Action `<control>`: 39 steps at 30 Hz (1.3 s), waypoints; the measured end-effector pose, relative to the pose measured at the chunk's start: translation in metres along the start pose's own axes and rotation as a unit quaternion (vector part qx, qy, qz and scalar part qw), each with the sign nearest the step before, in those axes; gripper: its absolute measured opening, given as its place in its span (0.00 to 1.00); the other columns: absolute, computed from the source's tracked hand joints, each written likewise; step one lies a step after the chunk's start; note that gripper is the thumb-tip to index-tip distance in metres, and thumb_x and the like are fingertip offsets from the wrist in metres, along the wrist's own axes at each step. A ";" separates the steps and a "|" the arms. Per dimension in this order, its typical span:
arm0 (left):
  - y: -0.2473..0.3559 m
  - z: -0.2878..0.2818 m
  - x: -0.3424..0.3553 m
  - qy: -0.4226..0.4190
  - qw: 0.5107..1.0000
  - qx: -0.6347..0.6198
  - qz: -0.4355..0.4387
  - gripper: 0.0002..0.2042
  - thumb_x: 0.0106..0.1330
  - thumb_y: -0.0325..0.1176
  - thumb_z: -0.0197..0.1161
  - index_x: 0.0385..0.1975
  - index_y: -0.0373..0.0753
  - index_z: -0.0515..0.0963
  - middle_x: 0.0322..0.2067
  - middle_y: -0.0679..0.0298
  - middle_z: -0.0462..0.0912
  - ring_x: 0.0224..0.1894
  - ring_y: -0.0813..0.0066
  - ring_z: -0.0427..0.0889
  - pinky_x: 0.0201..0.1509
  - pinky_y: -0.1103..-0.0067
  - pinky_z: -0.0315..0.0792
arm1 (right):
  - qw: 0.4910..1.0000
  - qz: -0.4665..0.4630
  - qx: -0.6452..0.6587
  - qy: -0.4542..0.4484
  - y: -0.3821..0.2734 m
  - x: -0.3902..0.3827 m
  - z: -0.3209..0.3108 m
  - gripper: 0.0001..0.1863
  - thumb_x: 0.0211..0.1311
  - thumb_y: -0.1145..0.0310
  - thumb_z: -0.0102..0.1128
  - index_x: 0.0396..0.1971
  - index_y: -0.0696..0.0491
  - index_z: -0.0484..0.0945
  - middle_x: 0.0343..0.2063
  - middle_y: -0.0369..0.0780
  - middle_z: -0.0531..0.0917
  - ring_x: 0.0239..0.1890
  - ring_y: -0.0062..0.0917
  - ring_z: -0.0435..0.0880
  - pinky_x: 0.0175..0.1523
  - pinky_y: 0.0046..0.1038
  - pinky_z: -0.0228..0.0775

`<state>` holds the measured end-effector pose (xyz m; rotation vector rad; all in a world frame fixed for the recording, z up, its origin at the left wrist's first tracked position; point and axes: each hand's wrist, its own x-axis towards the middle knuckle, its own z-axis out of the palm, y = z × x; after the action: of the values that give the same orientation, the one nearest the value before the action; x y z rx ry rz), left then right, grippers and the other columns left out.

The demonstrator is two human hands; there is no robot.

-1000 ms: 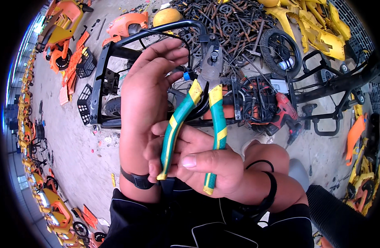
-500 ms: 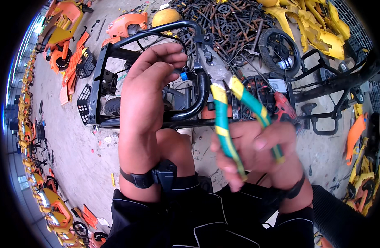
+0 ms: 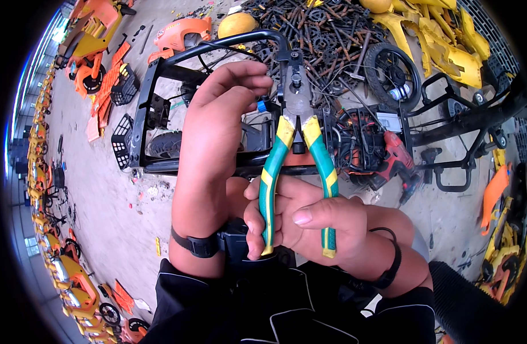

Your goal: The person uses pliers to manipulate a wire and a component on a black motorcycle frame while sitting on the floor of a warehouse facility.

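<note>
Two hands work pliers at a black frame on a littered concrete floor.

The black metal frame (image 3: pixel 160 86) lies amid orange and yellow plastic parts (image 3: pixel 447 40), a small wheel (image 3: pixel 392 71) and a red power drill (image 3: pixel 392 163). The left hand (image 3: pixel 217 137) reaches up, fingertips pinched on a thin cable at the frame's tube. The right hand (image 3: pixel 309 223) grips green-and-yellow pliers (image 3: pixel 298 149), handles apart, head raised beside the left fingertips.

1. The pliers (image 3: pixel 296 143) are seen with dull grey metal jaws and glossy green-and-yellow plastic grips.
2. The black frame (image 3: pixel 217 49) is made of smooth painted metal tubing.
3. The concrete floor (image 3: pixel 103 189) appears rough, matt and dusty.
</note>
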<state>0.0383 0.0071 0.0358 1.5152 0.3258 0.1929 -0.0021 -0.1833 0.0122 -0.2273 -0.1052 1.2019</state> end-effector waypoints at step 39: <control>-0.002 -0.003 -0.005 -0.006 1.000 -0.004 0.028 0.14 0.72 0.29 0.54 0.53 0.33 0.80 0.46 0.62 0.86 0.50 0.76 0.82 0.56 0.78 0.71 | 0.996 0.038 -0.057 -0.053 -0.012 0.013 -0.007 0.41 0.57 0.73 0.60 0.72 0.61 0.57 0.61 0.53 0.74 0.63 0.45 0.78 0.58 0.42 0.81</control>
<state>0.0323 0.0078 0.0344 1.5173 0.2737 0.2294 0.0152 -0.1761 0.0079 -0.2695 -0.2613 1.2845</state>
